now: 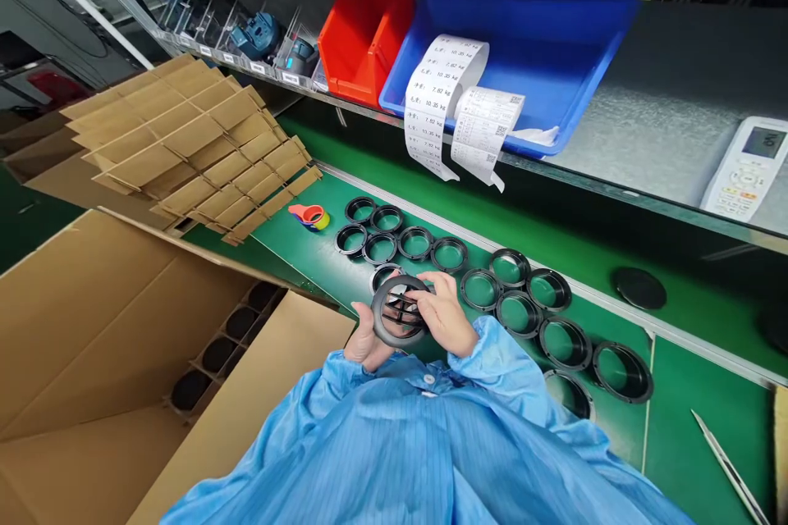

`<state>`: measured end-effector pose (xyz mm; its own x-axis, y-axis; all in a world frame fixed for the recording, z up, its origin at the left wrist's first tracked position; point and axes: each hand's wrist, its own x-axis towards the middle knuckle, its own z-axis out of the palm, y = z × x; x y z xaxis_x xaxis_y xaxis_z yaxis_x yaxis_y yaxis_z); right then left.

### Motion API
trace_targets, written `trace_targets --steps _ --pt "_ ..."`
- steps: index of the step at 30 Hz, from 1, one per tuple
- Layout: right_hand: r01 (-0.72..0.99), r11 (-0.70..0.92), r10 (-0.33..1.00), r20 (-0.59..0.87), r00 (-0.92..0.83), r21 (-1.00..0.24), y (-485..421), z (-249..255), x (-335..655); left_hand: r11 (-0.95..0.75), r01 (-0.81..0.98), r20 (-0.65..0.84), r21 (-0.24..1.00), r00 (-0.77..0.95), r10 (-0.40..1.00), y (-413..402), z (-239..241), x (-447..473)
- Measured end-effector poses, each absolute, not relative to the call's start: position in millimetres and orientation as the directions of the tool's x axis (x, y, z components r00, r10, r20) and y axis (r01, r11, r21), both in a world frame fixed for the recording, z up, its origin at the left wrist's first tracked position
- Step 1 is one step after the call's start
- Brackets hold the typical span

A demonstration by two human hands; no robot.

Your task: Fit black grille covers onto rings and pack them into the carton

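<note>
One round black plastic grille with thin crossed slats (401, 310) sits between the person's hands, raised above the green work surface (695, 435) and close in front of the blue smock (394, 443). Handling it well probably calls for steady support at the broad rim and only light fingertip pressure on the slats, which look thin enough to bend. Tilting the face toward the wearer, as here, should help in checking it.

The left hand (366, 342) cradles the grille from behind and below, thumb upright beside the rim, fingers gripping its back. The right hand (451, 318) comes in from the right, its fingers bent over the rim and slats; whether they pinch or merely touch cannot be told. Both wrists sit low, near the chest. Beyond them stand open black plastic rings (520, 334).
</note>
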<state>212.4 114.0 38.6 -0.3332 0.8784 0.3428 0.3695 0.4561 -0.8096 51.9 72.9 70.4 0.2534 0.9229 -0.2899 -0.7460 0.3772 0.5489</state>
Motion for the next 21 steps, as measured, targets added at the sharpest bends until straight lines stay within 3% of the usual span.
trace_targets --steps 3,8,15,21 --pt "0.267 0.442 0.88 0.356 -0.314 -0.856 109.1 45.9 215.9 0.353 -0.759 -0.276 0.548 0.234 0.932 67.5 73.3 53.5" --pt "0.136 0.268 0.945 0.232 -0.232 -0.954 98.0 54.4 221.8 0.352 -0.765 -0.268 0.539 0.241 0.933 63.3 80.2 58.8" --pt "0.072 0.156 0.974 0.141 -0.176 -0.985 84.6 41.6 225.8 0.37 -0.739 -0.277 0.563 0.253 0.927 58.4 77.4 62.0" --pt "0.031 0.115 0.976 0.107 -0.191 -0.993 77.1 46.8 223.2 0.353 -0.785 -0.159 0.509 0.318 0.935 55.7 66.9 55.1"
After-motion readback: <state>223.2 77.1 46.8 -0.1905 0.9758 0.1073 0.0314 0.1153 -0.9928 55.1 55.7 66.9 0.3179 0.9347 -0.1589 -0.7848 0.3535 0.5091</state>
